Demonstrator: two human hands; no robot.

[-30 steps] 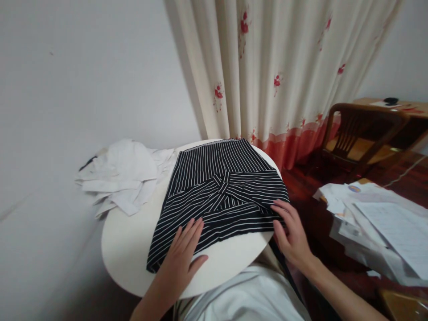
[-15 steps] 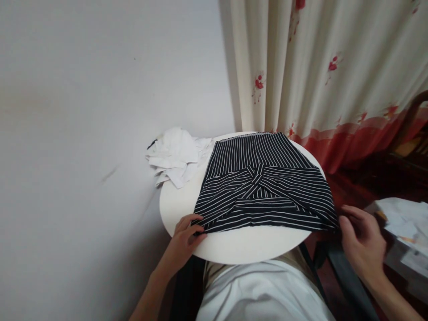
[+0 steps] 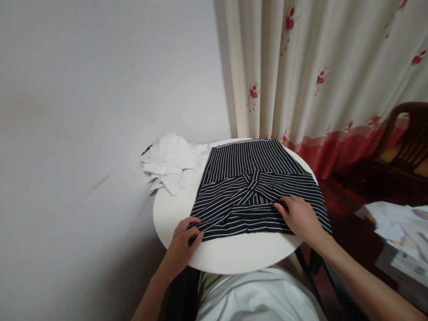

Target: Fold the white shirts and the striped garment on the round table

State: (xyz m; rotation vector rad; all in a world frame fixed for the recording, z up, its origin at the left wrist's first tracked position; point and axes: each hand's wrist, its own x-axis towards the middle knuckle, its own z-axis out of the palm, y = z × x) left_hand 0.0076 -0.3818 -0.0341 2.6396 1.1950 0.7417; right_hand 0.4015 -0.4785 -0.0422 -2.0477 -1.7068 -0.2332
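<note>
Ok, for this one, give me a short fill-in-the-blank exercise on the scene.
1. The left hand is at the near ____ corner of the garment.
2. The garment has white stripes on ____ cloth.
3. The table under it is ____ in colour.
4. The curtain bears ____ flowers.

Missing words: left; black; white; red.

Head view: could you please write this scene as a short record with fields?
object: garment, black with white stripes, spread flat
surface: white round table
left hand: fingers at garment's near left corner
right hand: fingers on garment's right part
left of garment: white cloth, crumpled
behind: curtain, red flowers
far right: chair, papers
</note>
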